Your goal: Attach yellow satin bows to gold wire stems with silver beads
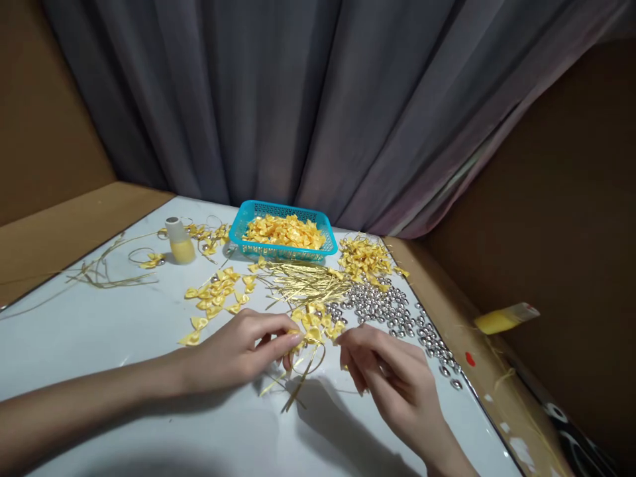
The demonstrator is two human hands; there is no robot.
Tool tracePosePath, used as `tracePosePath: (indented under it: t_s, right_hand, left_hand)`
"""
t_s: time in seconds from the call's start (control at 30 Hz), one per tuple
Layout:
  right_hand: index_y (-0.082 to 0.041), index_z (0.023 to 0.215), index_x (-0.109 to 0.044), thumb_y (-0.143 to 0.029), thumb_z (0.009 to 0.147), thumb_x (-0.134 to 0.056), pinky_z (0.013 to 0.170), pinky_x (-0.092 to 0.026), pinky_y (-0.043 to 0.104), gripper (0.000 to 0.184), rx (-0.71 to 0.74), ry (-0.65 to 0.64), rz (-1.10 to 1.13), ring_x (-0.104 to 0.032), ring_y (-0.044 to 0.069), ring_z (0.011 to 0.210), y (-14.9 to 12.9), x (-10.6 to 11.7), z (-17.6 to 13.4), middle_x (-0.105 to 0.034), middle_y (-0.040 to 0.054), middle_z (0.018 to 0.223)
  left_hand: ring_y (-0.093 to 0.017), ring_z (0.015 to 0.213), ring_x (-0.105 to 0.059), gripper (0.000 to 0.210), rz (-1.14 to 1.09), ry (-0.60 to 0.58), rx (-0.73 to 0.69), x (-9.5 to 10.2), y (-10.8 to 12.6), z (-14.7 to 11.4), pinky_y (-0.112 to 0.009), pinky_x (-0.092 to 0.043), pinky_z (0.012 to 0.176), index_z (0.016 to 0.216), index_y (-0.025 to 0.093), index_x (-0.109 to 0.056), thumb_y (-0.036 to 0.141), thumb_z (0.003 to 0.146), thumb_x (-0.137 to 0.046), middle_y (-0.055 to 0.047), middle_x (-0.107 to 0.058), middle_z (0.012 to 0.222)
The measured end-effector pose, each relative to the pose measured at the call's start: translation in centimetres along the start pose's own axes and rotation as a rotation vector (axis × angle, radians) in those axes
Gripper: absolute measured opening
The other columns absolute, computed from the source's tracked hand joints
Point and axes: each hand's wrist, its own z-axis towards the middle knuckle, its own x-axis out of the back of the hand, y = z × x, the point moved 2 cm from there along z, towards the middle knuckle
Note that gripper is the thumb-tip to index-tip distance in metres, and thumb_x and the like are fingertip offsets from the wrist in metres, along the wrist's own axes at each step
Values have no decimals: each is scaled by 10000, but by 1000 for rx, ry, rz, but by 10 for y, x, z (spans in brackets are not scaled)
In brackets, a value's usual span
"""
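Observation:
My left hand pinches a small yellow bow between thumb and forefinger, just left of the middle. Gold cord loops out below those fingertips, its loose ends hanging toward the table. To the right, my right hand is curled with its fingertips drawn together, close to the cord loop. Whatever lies in that pinch is too small to make out. Just beyond both hands sits a cluster of yellow satin bows, partly covered by my fingers. More yellow bows are scattered to the left.
A blue basket of yellow bows stands at the back. Before it lie cut gold cords; silver beads spread right, below a bow pile. A yellow-filled bottle stands left; another lies beyond the right edge.

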Motion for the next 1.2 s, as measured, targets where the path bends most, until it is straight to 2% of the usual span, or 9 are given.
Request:
tracePosePath:
  t_s: [0.13, 0.27, 0.37, 0.5, 0.77, 1.2]
  right_hand:
    - [-194, 968, -554, -76, 887, -433, 585, -457, 257, 188, 69, -62, -114, -556, 131, 669, -2, -3, 1, -599, 42, 788]
    - [-157, 1053, -548, -118, 809, -567, 593, -500, 272, 249, 145, -57, -43, -554, 137, 681, -5, -7, 4, -614, 72, 877]
    - [-137, 1008, -573, -143, 791, -607, 559, -513, 250, 220, 95, -109, 30, -567, 132, 676, -4, -11, 5, -622, 78, 858]
    - [-135, 898, -612, -134, 809, -593, 544, -512, 247, 91, 44, -136, 86, -585, 130, 653, -1, -15, 7, -645, 71, 784]
    - [-118, 843, -659, -130, 788, -636, 466, -541, 219, 61, -75, -123, 294, -630, 116, 539, 4, -21, 7, -676, 75, 734]
    - [-147, 822, -673, -159, 764, -666, 476, -535, 231, 60, -205, -111, 364, -649, 127, 532, 13, -23, 7, -684, 54, 721]
  left_hand:
    - [-105, 643, -604, 251, -41, -83, 3, 2, 3, 2, -182, -440, 638, 782, 171, -620, 285, 920, -443, 5, -662, 684]
    - [-103, 596, -600, 264, -60, -218, 16, 5, 6, 2, -171, -430, 580, 838, 137, -628, 291, 928, -434, -14, -673, 655]
    - [-106, 585, -604, 284, -43, -269, 1, 7, 7, 1, -176, -430, 572, 844, 125, -633, 298, 933, -426, -27, -680, 656]
    - [-112, 604, -612, 276, -7, -273, -28, 8, 8, 2, -180, -430, 578, 862, 124, -640, 292, 932, -432, -33, -682, 672]
    - [-106, 615, -587, 263, 65, -274, -85, 8, 7, 1, -176, -411, 570, 865, 122, -644, 273, 928, -438, -36, -666, 703]
    - [-99, 602, -571, 275, 48, -270, 9, 10, 6, 1, -176, -388, 562, 846, 145, -645, 326, 922, -451, -15, -666, 678]
